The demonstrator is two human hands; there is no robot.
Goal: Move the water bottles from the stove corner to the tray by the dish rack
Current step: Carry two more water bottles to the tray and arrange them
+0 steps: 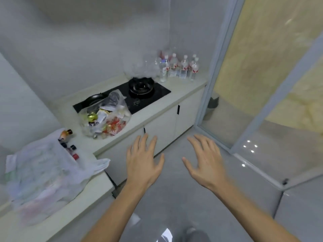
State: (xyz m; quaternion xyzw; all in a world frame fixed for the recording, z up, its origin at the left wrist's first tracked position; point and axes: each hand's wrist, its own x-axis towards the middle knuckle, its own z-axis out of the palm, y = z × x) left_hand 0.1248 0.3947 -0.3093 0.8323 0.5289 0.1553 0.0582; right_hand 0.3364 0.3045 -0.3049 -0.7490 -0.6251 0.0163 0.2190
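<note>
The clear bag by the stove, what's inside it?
Through the clear bag you can see crumpled white paper, something shiny gold and red-patterned wrappers. What lies deeper in the pile is covered, so it cannot be told.

Soft, even, cool light fills the room, with faint shadows. Small white glints dot the glossy grey floor. The whole view is softly blurred, and straight lines bow near the edges.
</note>
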